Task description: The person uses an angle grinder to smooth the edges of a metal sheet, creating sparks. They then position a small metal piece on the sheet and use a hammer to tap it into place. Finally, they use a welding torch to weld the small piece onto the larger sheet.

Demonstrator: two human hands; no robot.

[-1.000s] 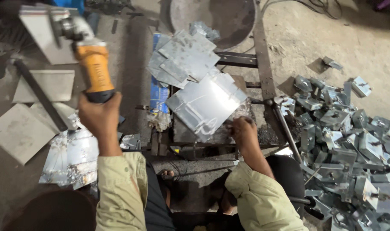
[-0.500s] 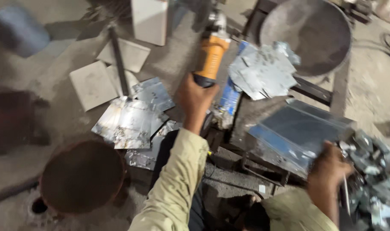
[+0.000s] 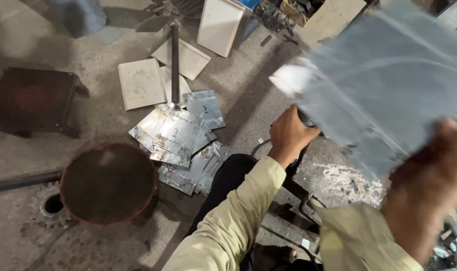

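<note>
Right hand [image 3: 431, 173] gripped blurred grey sheet-metal plate [image 3: 389, 85], left hand [image 3: 287, 136] clenched a dark tool handle [image 3: 305, 118]; sharp edge likely could cut.

Dusty concrete floor [image 3: 248, 85], pile of cut metal plates [image 3: 180, 135] left of the left grip [image 3: 288, 135], pale tiles [image 3: 140, 83] beyond, round rusty drum [image 3: 108, 180], dark stool [image 3: 33, 100], gear wheel [image 3: 48, 206] farther left.
</note>
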